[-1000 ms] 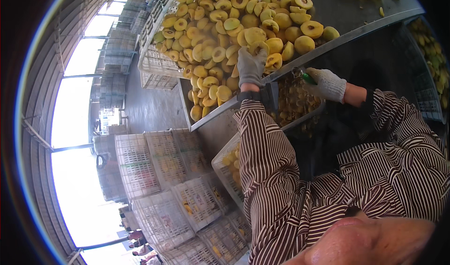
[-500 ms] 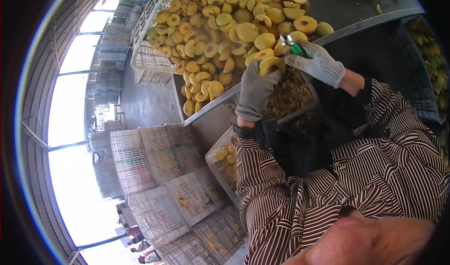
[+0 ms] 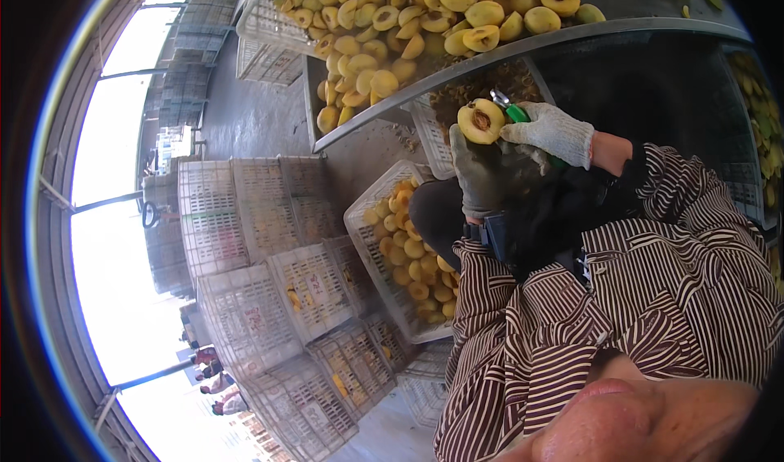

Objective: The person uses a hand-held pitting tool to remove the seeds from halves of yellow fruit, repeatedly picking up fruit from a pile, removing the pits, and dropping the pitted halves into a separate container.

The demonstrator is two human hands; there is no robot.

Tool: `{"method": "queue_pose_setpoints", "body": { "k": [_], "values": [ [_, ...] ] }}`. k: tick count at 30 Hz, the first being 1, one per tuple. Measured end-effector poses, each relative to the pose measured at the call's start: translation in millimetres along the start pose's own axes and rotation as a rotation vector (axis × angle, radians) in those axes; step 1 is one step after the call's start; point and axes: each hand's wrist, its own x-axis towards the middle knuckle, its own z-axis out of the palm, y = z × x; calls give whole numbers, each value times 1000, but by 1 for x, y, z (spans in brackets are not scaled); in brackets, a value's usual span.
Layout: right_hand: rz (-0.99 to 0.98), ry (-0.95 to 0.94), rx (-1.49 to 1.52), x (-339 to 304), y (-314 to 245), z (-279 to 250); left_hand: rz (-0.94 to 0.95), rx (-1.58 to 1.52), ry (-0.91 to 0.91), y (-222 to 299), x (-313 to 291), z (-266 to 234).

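Observation:
My left hand (image 3: pixel 483 172), in a grey-green glove, is closed on a yellow peach half (image 3: pixel 469 120). The cut face is turned up and shows a brown, rough centre. My right hand (image 3: pixel 563 135), in a pale knitted glove, grips a pitting tool with a green handle (image 3: pixel 516 113) and a shiny metal end (image 3: pixel 500 98). That metal end stands just beside the upper right rim of the peach half. The right fingertips touch or nearly touch the fruit's right side. Both hands are near my lap, below the metal table edge (image 3: pixel 523 47).
Many peach halves (image 3: pixel 384 18) are heaped on the metal table ahead. Below its edge stands a crate of brown scraps (image 3: pixel 523 74). A white crate (image 3: pixel 358 218) of peach halves sits left of my knee, near stacked crates (image 3: pixel 245 307). Another crate (image 3: pixel 747 127) of greenish-yellow pieces is far right.
Both hands have drawn back from the heap toward my body. The peach half has turned so its cut face shows more fully. The view has shifted, revealing more of the left crate.

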Motion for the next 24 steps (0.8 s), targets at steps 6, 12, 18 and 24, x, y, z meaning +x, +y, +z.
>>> {"method": "queue_pose_setpoints", "body": {
  "k": [6,12,18,24],
  "values": [
    [-79,10,-62,18,30,-5,-668,-1320,364,5,0,-38],
    [-16,-206,-218,49,67,-5,-427,-1049,424,26,-70,-132],
    [-123,-402,-335,44,67,-7,-324,235,874,98,-161,-211],
    [45,-293,-426,39,55,0,-540,-6,1183,191,-227,-429]
  ]
}}
